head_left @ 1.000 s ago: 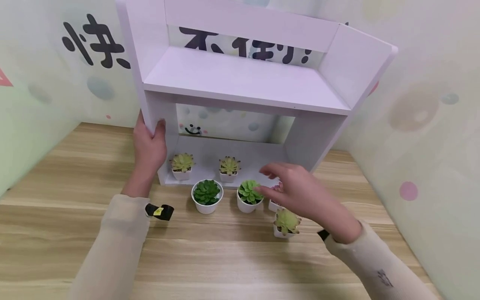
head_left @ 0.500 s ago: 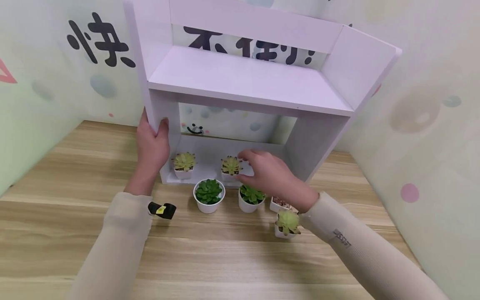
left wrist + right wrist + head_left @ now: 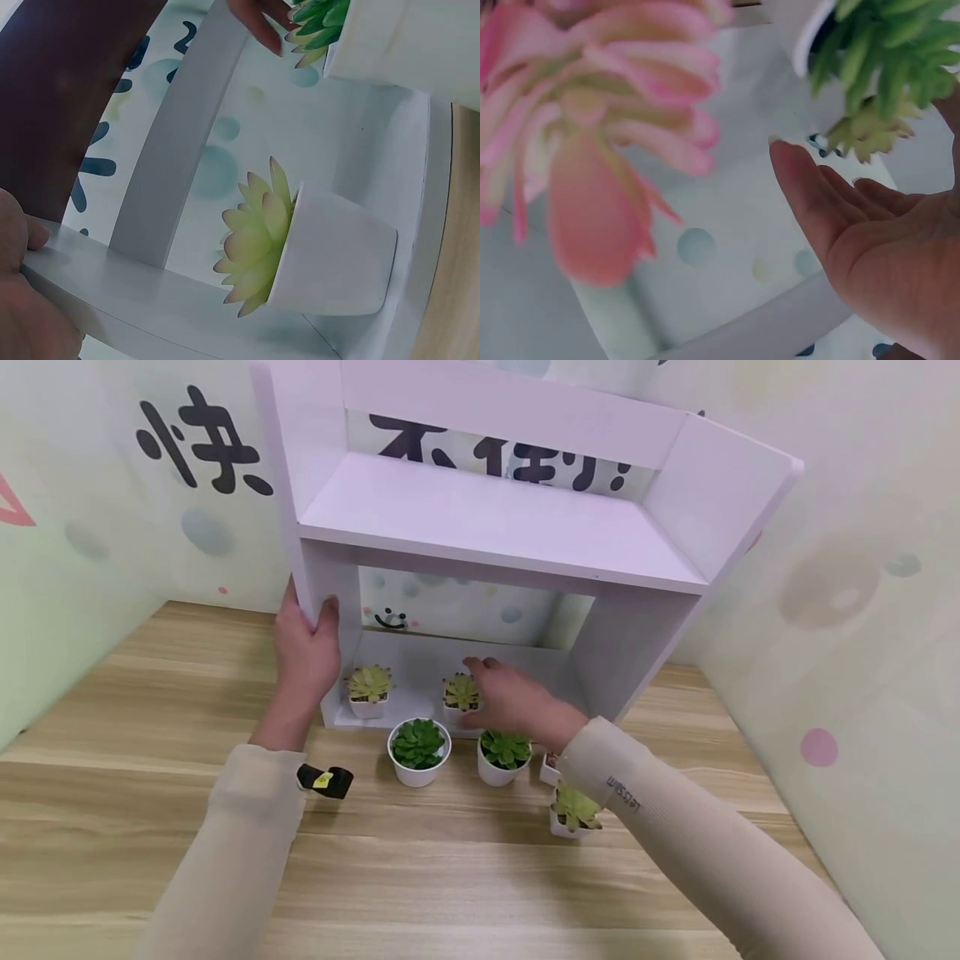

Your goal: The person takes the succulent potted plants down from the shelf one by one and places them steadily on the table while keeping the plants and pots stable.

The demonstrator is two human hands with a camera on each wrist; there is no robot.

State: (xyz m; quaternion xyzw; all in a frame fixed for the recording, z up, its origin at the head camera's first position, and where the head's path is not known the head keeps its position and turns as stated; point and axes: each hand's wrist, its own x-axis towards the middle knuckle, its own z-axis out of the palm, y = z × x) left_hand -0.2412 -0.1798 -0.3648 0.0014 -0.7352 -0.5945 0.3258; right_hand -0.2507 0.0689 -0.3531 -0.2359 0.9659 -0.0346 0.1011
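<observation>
Head view: the right hand [image 3: 513, 697] parts thumb and fingers, holding nothing, beside a pale succulent [image 3: 459, 690] at its 9 o'clock, low in the white shelf [image 3: 495, 518]; contact I cannot tell. The left hand [image 3: 307, 647] grips the shelf's 9 o'clock edge, a second pale succulent [image 3: 368, 692] at its 4 o'clock. From the right hand, a light-green succulent [image 3: 502, 760] stands at 6, a dark-green succulent [image 3: 418, 752] at 8.
</observation>
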